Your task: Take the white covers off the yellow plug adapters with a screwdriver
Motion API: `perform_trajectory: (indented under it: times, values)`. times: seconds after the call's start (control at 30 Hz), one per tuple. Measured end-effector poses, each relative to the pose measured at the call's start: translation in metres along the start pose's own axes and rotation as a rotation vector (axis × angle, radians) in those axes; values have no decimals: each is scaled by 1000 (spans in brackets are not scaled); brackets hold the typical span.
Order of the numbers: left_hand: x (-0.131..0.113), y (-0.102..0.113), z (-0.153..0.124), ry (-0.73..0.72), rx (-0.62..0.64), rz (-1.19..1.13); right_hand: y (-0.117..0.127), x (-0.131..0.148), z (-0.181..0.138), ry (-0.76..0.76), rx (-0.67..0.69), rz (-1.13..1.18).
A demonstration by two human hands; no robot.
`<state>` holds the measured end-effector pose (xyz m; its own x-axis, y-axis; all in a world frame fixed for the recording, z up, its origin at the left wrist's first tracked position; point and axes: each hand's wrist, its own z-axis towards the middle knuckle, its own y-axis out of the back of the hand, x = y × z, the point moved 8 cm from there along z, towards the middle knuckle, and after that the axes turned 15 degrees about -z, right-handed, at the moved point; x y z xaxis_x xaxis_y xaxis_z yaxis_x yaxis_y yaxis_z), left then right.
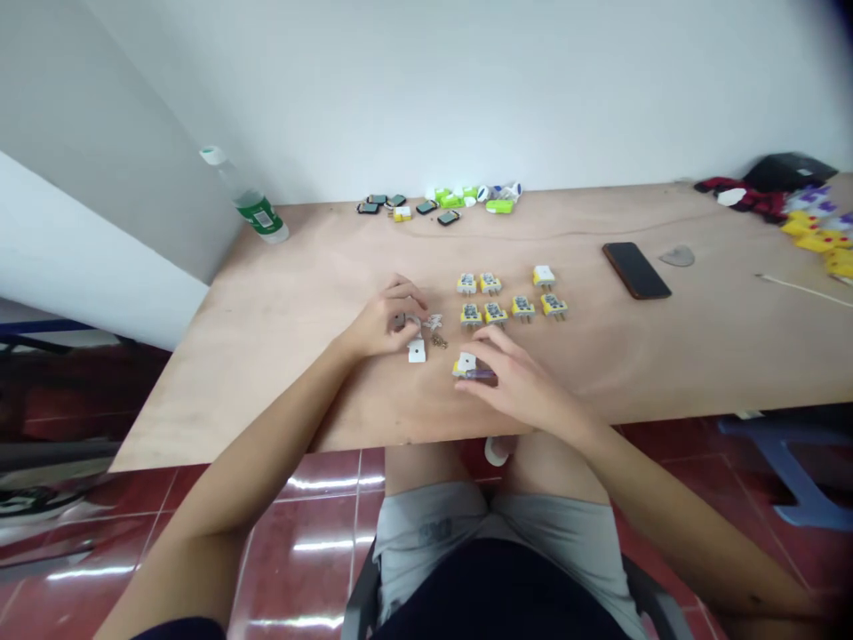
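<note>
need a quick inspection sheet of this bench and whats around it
surface: pale plywood table top
parts: rows of two-pin plugs, a white plug cover, loose metal pieces
clutter: black phone, green-labelled plastic bottle, heap of green and white parts, red cloth
hands: left hand at a small grey part, grip unclear; right hand at a white-and-yellow plug
cables: nothing seen
surroundings: white wall, red tiled floor

This is a workshop (plywood workbench (pixel 286 293), rows of plug parts (pixel 494 313)).
</note>
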<state>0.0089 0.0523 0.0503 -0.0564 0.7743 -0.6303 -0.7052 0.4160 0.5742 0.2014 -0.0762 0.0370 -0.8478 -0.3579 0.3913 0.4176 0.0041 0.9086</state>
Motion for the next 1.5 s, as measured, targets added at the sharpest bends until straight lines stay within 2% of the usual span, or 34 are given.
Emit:
perform_trajectory:
  times: [0.1, 0.2, 0.27, 0.33, 0.4, 0.57, 0.67, 0.8, 0.9, 1.0, 1.13, 1.23, 1.3, 1.4, 1.5]
  values:
    - [2, 0, -1, 25, 18, 8, 12, -4, 4, -12, -65, 80]
    - [1, -2, 0, 14, 26, -3, 27, -20, 19, -75, -145, 230]
    - [-3, -4, 1, -15, 21, -14, 34, -34, 35, -137, -192, 415]
    - [-8, -6, 2, -32, 30, -12, 37, -45, 56, -177, -223, 715]
    - [-13, -8, 3, -46, 48, -11, 41, -50, 79, -169, -237, 816]
    - [-19, -13, 4, -23, 84, -37, 27, -55, 116, -161, -26, 1120]
    - [-19, -10, 2, -18, 40, -47, 15, -54, 120, -97, 128, 1186]
    - [-25, -1, -2, -94, -97, -61, 5, -47, 115, 28, 307, 1224]
    - [-32, 0, -3, -155, -139, -38, 3, -42, 113, 83, 372, 1307]
    - [-42, -5, -2, -267, -132, -18, 7, -40, 114, 173, 367, 1435]
    - [-53, -22, -3, -412, -87, 26, 10, -41, 116, 244, 368, 1496]
    - [-57, -35, -6, -444, -121, 175, 16, -43, 117, 266, 343, 1522]
    - [-63, -47, -10, -485, -101, 279, 21, -45, 117, 268, 302, 1534]
    - [-70, -68, -14, -539, 14, 335, 24, -48, 116, 267, 234, 1521]
    - [-77, -84, -16, -560, 138, 318, 22, -48, 115, 251, 225, 1484]
